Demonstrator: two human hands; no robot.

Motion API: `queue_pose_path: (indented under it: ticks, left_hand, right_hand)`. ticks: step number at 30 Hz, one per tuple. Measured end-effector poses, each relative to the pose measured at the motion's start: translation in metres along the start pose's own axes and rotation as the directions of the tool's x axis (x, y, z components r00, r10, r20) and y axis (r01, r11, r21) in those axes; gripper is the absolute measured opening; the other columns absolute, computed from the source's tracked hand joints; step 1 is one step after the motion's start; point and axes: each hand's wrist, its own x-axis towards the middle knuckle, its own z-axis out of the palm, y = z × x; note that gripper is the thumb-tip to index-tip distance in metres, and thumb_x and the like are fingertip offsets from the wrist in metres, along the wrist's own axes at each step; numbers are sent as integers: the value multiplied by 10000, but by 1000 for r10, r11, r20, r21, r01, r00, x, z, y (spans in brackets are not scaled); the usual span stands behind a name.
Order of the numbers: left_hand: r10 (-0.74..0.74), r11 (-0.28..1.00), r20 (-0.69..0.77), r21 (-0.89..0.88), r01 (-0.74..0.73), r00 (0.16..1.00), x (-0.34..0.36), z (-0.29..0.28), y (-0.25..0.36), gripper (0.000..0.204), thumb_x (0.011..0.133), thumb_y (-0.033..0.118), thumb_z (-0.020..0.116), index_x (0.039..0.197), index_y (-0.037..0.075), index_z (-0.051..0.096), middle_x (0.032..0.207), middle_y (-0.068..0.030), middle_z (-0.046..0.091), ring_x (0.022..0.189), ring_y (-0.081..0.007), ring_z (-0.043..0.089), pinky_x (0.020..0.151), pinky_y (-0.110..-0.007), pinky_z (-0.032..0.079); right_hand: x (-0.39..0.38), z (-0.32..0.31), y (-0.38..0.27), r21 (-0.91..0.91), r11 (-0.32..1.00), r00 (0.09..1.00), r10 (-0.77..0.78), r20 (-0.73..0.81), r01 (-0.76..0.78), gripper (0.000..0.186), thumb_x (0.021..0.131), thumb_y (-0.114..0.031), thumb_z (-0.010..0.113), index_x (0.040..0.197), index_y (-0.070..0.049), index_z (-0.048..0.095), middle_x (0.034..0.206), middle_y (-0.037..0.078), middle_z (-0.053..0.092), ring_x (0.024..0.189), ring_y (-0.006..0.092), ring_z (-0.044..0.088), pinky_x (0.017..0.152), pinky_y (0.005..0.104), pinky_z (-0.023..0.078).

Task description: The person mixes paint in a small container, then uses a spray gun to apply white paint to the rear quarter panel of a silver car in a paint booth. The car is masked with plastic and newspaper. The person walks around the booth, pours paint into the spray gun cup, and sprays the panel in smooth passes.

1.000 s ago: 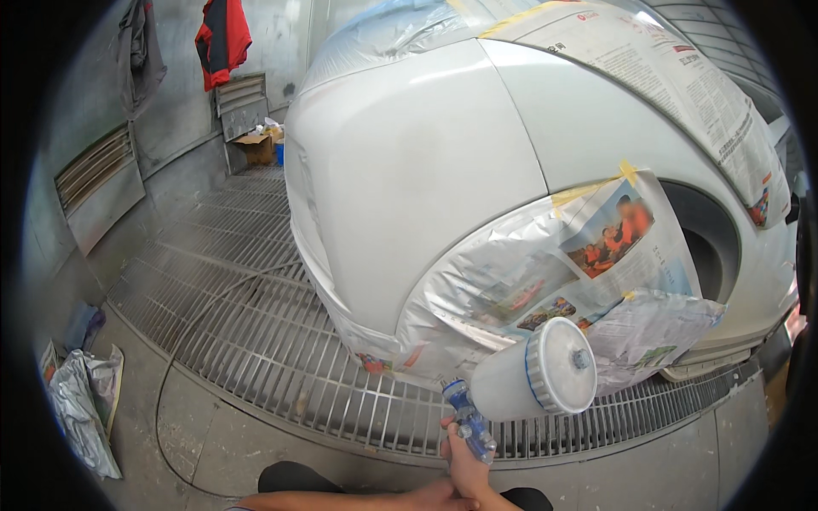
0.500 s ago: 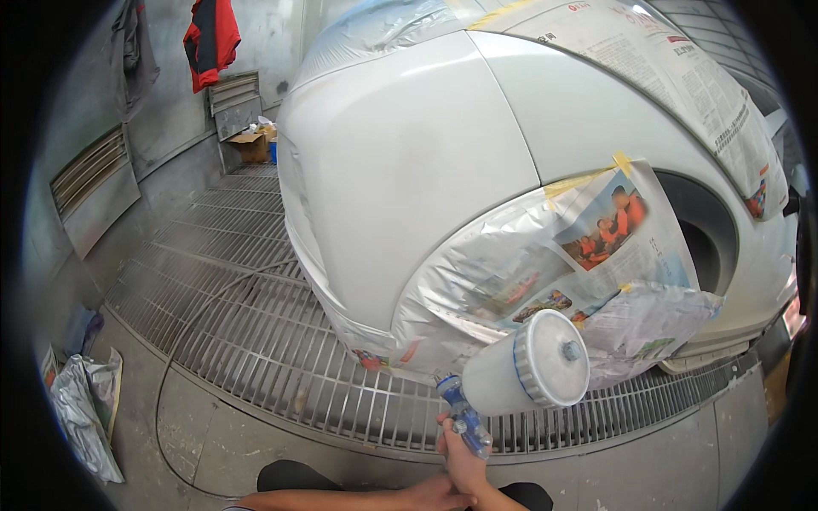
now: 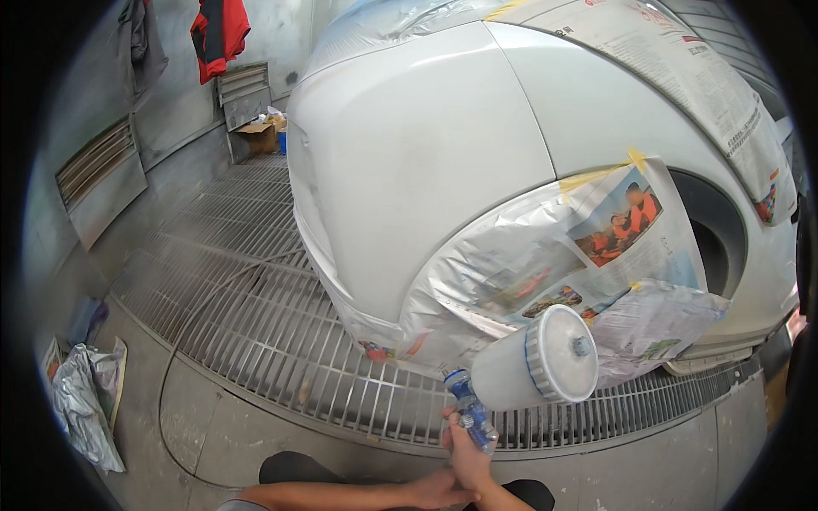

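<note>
My right hand [image 3: 467,456] is closed around the handle of a blue spray gun [image 3: 471,412]. A large whitish paint cup [image 3: 509,370] with a ribbed lid is fixed to the gun, tilted to the right. My left hand [image 3: 434,491] lies against my right wrist, its fingers curled there and partly hidden. Beyond the gun stands a white car body [image 3: 417,145], its panel smooth and pale. Newspaper [image 3: 635,247] and clear film, held with yellow tape [image 3: 588,179], cover the wheel area. The gun is apart from the panel, low before the masking.
A metal floor grating [image 3: 256,324] runs beneath the car. A hose [image 3: 170,375] curves over it at left. Crumpled silvery sheeting [image 3: 85,409] lies on the left floor. By the far wall are a cardboard box [image 3: 258,136] and a hanging red and black garment [image 3: 220,38].
The whole view has shifted slightly, so the car and wall sit a little farther right. Both hands keep nearly the same pose, with the spray gun still held low.
</note>
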Motion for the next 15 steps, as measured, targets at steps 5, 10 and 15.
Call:
queue_pose_path:
  ticks: [5,10,15]
  left_hand:
    - [43,996,78,-79,-37,996,7,-2,13,727,1016,557,665,1411,-44,557,1347,-247,650,1292,-372,608,1110,-449,469]
    - [44,995,137,-90,-32,990,9,-5,23,779,1043,620,588,1425,-58,545,1359,-264,653,1310,-384,609,1136,-446,453]
    - [-28,997,175,-61,39,984,10,-1,21,772,1040,634,573,1412,-42,567,1382,-269,649,1311,-395,608,1128,-461,455]
  right_hand:
    - [-1,1,-3,-12,1000,1000,29,-7,-29,120,1023,-82,701,1106,-1,733,695,-17,616,587,52,525,555,235,423]
    - [-1,3,-4,-5,999,999,33,-9,-33,119,1020,-79,704,1101,4,729,697,-10,621,584,62,538,554,235,431]
    - [-1,1,0,-5,999,999,43,-33,-43,106,1017,-80,706,1076,7,720,700,4,630,581,68,547,539,244,427]
